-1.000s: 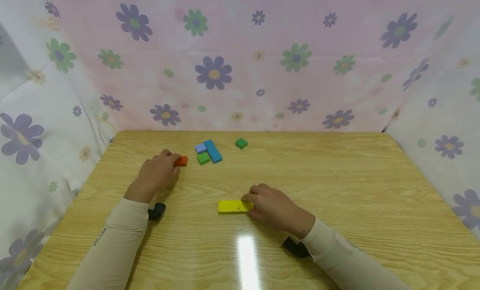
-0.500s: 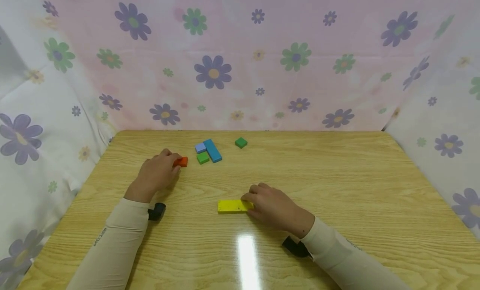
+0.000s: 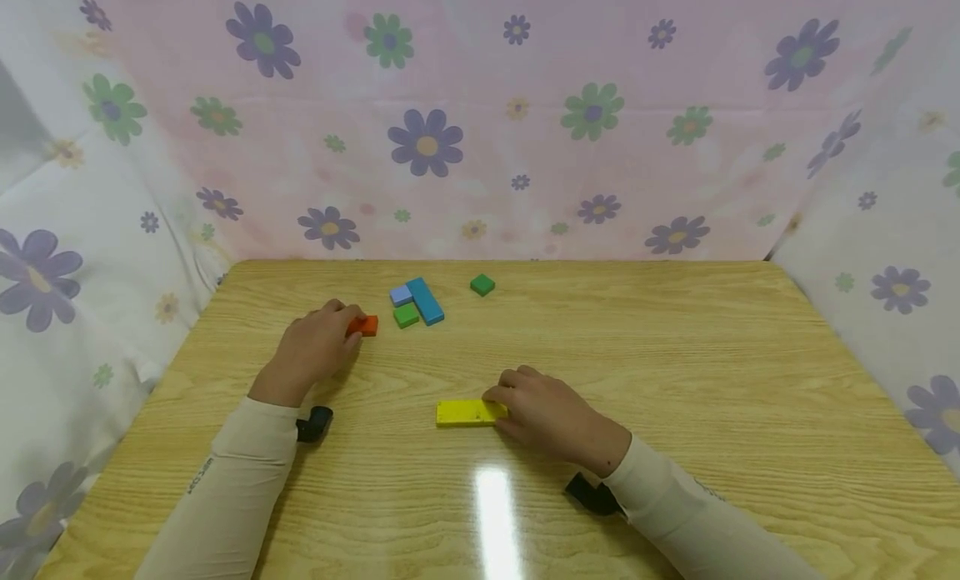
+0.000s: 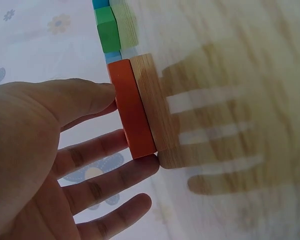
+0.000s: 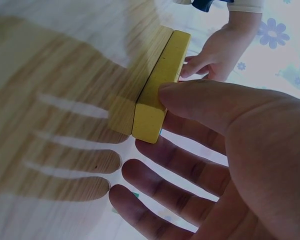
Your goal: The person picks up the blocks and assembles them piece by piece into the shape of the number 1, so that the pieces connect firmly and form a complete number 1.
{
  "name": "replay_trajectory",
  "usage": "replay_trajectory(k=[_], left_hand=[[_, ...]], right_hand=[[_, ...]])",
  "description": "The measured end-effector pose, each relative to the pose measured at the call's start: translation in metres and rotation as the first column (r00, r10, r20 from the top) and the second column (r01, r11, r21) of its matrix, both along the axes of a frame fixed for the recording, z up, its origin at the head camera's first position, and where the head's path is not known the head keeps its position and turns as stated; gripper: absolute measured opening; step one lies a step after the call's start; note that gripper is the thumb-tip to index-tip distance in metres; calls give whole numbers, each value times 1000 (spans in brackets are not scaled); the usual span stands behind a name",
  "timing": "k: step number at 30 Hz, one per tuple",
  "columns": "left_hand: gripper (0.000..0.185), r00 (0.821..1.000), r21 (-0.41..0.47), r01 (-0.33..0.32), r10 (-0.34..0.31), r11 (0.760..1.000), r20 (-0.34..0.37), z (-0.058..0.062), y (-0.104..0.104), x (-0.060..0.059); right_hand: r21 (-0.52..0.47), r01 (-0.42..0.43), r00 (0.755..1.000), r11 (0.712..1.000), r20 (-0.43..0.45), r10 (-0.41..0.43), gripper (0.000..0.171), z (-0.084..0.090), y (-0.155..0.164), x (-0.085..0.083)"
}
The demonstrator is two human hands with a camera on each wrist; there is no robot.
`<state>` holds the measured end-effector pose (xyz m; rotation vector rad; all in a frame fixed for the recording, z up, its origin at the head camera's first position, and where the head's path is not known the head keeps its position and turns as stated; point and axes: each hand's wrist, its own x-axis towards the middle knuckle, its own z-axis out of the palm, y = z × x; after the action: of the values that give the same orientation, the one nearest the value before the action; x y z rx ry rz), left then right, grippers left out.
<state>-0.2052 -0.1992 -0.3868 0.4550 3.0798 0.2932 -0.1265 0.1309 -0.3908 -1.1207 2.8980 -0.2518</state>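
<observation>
While the left sleeve [image 3: 232,480] carries a line of small dark lettering [image 3: 200,476] along the forearm, the characters are too small and blurred to read; the right sleeve [image 3: 697,505] has a fainter mark [image 3: 708,490], likewise illegible. Left hand [image 3: 313,344]: reaches forward over the left part of the wood-grain table [image 3: 675,338], palm inward, thumb and index finger pinching an orange-red rectangular block [image 4: 131,107], which lies flat on the tabletop. Its middle fingertip is at the block's near end; the ring finger is extended, apart from it. Right hand [image 3: 551,417]: angled inward from the right, thumb and index finger pinching the right end of a yellow rectangular block [image 3: 461,412], also flat on the table, nearer the person. The remaining fingers are loosely spread below that end. The yellow top bears small dark specks. Right of the orange-red block, a long blue block [image 3: 426,302] lies aslant, a lavender square block [image 3: 401,296] against its left side and a light green block [image 3: 406,316] just beside it. A dark green square block [image 3: 483,285] sits farther right, apart from these. Black wrist fittings [image 3: 592,495] show at both cuffs.
</observation>
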Motion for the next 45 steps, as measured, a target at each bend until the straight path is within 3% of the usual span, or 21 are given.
replay_trajectory(k=[20, 32, 45], left_hand=[[35, 1000, -22, -1, 1, 1000, -10, 0, -1, -1], [31, 999, -43, 39, -40, 998, -33, 1, 5, 4], [27, 997, -19, 70, -69, 997, 23, 5, 14, 6]], right_hand=[[2, 2, 1000, 1000, 0, -2, 32, 1, 0, -1], [7, 0, 1000, 1000, -5, 0, 31, 1, -1, 0], [10, -5, 1000, 1000, -9, 6, 31, 0, 0, 1]])
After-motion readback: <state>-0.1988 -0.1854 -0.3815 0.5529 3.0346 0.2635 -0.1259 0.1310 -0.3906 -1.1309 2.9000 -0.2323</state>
